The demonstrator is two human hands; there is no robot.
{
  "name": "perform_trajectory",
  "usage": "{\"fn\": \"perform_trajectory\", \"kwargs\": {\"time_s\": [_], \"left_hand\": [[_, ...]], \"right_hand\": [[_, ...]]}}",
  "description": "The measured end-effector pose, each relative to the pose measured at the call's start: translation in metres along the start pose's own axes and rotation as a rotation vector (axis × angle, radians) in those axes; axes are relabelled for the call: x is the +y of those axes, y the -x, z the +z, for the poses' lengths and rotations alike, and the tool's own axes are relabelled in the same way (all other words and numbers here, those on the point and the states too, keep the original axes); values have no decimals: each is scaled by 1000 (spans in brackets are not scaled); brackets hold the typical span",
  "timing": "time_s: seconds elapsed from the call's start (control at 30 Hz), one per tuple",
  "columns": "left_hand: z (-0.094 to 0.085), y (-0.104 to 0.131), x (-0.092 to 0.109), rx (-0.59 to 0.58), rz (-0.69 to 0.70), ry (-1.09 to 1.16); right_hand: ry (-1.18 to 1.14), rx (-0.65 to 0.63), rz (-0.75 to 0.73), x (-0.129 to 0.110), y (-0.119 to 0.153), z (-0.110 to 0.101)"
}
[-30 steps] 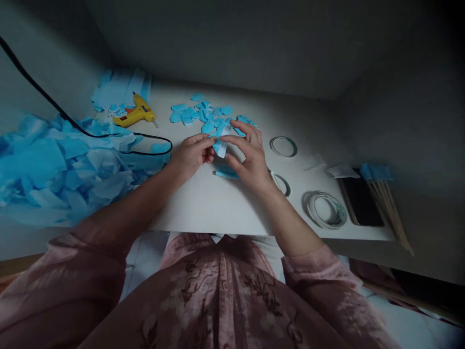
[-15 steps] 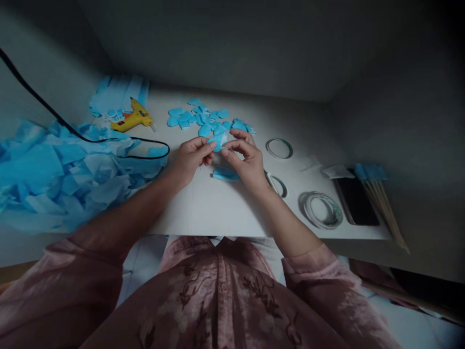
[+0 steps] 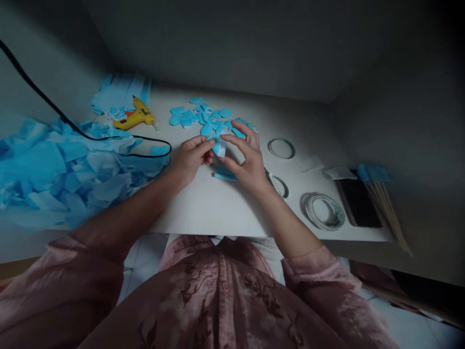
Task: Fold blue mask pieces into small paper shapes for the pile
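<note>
My left hand [image 3: 192, 157] pinches a small blue piece of thin sheet material [image 3: 219, 148] with a whitish part, between thumb and fingers. Around the piece's right side is my right hand [image 3: 249, 157], its thumb and index finger spread apart, their tips close to the piece's edges; whether they touch it is hard to tell. Below the hands lies a blue folded strip [image 3: 225, 173], partly covered by the right hand. Beyond them several small blue cut pieces [image 3: 187, 115] are scattered on the white tabletop [image 3: 210, 208].
At left are a heap of blue and white scraps [image 3: 83, 165], a yellow glue gun [image 3: 136, 116] and a black cord [image 3: 43, 99]. To the right are scissors' white handle [image 3: 281, 186], a thin ring [image 3: 281, 149], tape rolls [image 3: 337, 213], a dark phone [image 3: 359, 203] and blue-tipped sticks [image 3: 388, 208].
My right thumb and index finger have spread apart beside the blue piece, where they were close together. The piece now shows its whitish part lower down. The left hand keeps its pinch.
</note>
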State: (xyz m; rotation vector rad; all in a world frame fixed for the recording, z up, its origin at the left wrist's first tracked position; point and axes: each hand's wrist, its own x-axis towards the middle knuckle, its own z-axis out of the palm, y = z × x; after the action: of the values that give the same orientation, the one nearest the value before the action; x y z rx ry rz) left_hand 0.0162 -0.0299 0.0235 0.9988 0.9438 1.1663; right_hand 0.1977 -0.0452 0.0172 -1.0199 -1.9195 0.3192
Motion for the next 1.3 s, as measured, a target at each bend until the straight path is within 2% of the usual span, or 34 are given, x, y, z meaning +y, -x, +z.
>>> {"fn": "perform_trajectory", "kwargs": {"time_s": [0.17,0.23,0.37,0.5,0.8,1.0,1.3], "left_hand": [[2,-1,0,-40,-83,106],[2,0,0,-55,-90,98],[0,2,0,-76,-20,45],[-3,0,0,-50,45,7],[-4,0,-2,-61,93,-58],[-6,-1,-6,-80,110,-65],[-6,0,-8,-71,113,-135]], "right_hand": [[46,-29,-116,10,-1,0],[38,-14,-117,13,0,2],[-38,34,-19,13,2,6],[-186,66,101,12,2,9],[-448,125,274,8,-1,14],[-667,141,453,2,-2,15],[-760,113,531,4,-3,17]]}}
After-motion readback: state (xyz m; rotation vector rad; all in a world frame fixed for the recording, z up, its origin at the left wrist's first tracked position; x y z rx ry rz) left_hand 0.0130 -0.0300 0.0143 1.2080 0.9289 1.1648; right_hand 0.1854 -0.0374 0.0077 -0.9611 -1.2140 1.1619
